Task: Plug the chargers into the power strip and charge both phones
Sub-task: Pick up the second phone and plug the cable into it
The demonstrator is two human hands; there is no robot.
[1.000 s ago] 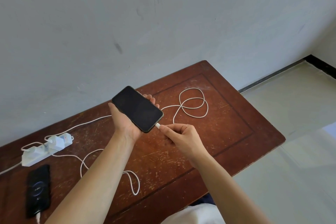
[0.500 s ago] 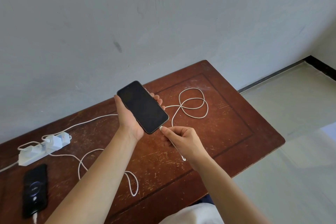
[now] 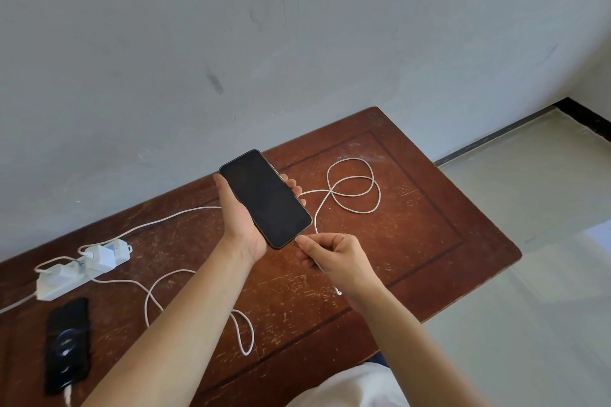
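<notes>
Wooden table [image 3: 413,241]: left hand [image 3: 239,225] grips phone [image 3: 266,198], right hand [image 3: 334,258] pinches cable [image 3: 350,185].

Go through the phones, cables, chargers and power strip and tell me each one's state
Black phone in the left hand: held up, screen dark.
White cable in the right hand: pinched, at phone's bottom edge.
Black phone on the wooden table: flat, cable plugged in.
White power strip: two white chargers plugged in.
</notes>
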